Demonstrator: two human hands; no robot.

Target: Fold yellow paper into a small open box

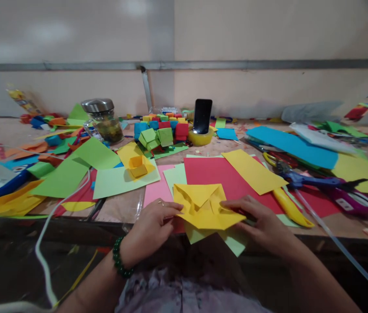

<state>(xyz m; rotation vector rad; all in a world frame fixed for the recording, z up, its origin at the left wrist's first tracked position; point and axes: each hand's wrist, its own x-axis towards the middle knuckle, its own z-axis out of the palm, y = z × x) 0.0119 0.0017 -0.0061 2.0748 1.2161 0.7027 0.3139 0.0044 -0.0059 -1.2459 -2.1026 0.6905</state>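
Note:
A sheet of yellow paper (203,219), creased and partly folded with a triangular flap at its far side, is held above the table's front edge. My left hand (154,224) pinches its left corner between thumb and fingers. On the opposite side, my right hand (260,221) grips the right corner, thumb below and fingers on top. Pale green paper (200,234) pokes out beneath the yellow sheet. Beyond it lie a red sheet (208,171) and a yellow strip (253,171). A small open yellow paper box (138,166) stands on light green paper (108,184) to the left.
Several folded paper cubes (164,137) are piled at the back, beside a phone (202,115) propped on a tape roll (201,138). A glass jar (102,121) stands left of them. On the right lie pliers (301,176), a yellow-handled tool (291,208) and a purple glue gun (349,201). Cables cross both sides.

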